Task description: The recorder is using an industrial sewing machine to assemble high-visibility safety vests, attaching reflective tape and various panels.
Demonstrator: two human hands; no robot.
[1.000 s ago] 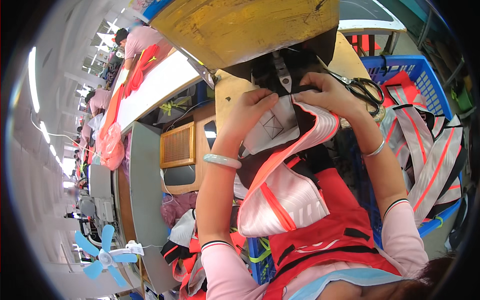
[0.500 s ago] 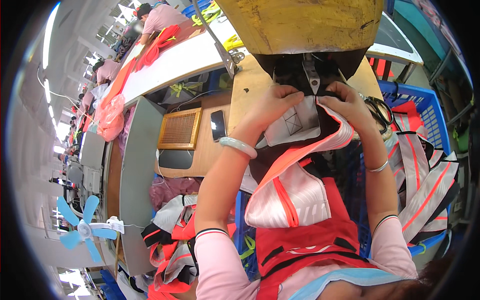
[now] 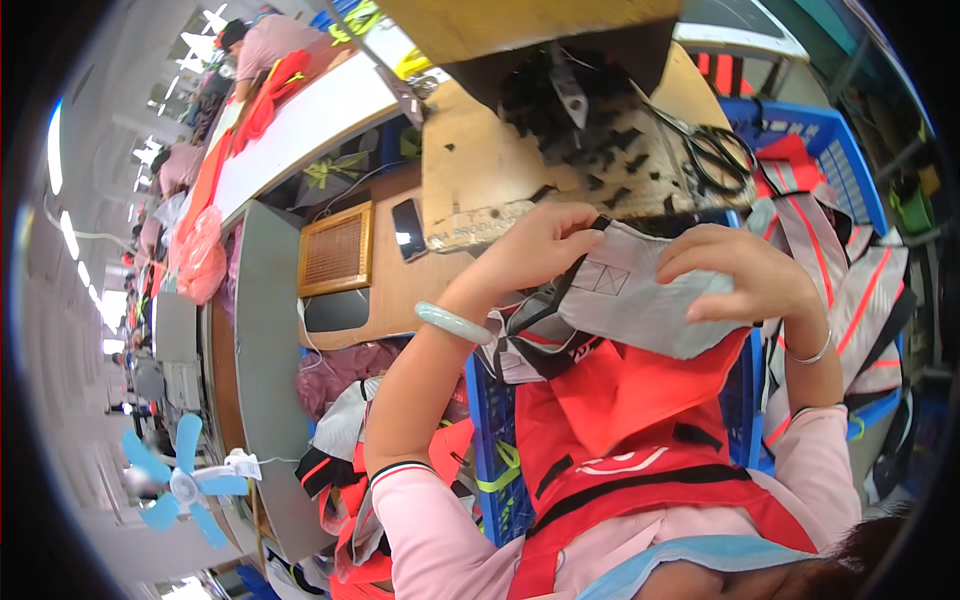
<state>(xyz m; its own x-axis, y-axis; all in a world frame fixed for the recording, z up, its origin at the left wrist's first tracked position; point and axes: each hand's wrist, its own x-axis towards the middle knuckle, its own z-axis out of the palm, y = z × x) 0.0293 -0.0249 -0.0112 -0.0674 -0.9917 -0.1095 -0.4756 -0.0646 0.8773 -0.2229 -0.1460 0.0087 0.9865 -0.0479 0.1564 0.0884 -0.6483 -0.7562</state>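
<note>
A long workshop is seen, with a pale blue fan (image 3: 175, 487) at the lower left and a white cutting table (image 3: 300, 125) running up the left side, strewn with orange fabric. A brown side table (image 3: 385, 290) is observed beside it, on which a woven tray (image 3: 335, 250) and a dark phone (image 3: 408, 229) are laid. At centre, a worn work board (image 3: 500, 170) is noted, scattered with small black scraps, with black scissors (image 3: 712, 150) lying at its right end.

A grey fabric panel (image 3: 640, 305), marked with a stitched crossed box, is held just below the board's near edge, between the two hands. The left hand (image 3: 535, 250) is closed on the panel's left edge, fingers curled over it and a black strap. The right hand (image 3: 735, 275) is laid over the panel's right part, fingers bent and gripping it; a thin bracelet is worn on that wrist.

At the right, a blue crate (image 3: 835, 150) is seen, filled with grey and orange vest pieces (image 3: 860, 290).
</note>
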